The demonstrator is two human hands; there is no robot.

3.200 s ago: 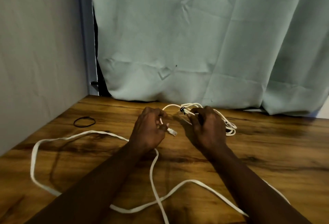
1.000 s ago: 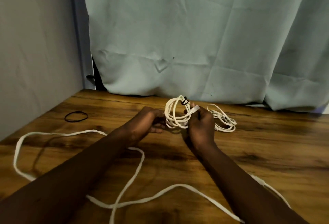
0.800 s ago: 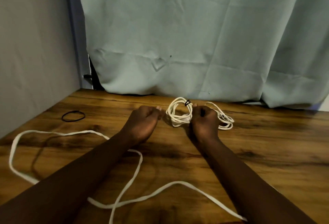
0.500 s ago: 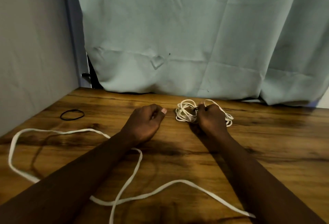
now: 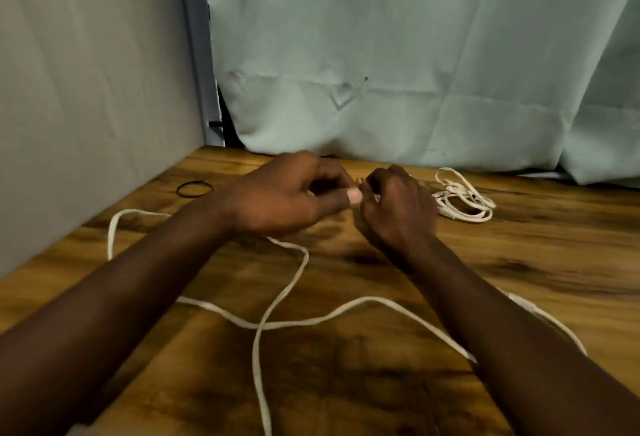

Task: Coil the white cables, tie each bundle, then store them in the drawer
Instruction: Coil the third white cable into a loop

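A thin white cable, coiled into a bundle point(image 5: 464, 200) with a black tie on it, lies free on the wooden table point(image 5: 519, 262) near the curtain. A long flat white cable point(image 5: 277, 300) sprawls in loose loops over the near table and passes under my left wrist. My left hand point(image 5: 284, 200) and my right hand point(image 5: 398, 210) hover together left of the bundle, with curled fingers and fingertips almost meeting. Motion blur hides whether anything is pinched between them. A spare black elastic band point(image 5: 194, 188) lies at the far left.
A grey wall point(image 5: 86, 89) borders the table on the left. A pale green curtain point(image 5: 415, 54) hangs along the back edge. No drawer is in view.
My right hand has let go of the tied bundle, left it on the table and moved left to meet my left hand. The view has shifted right.
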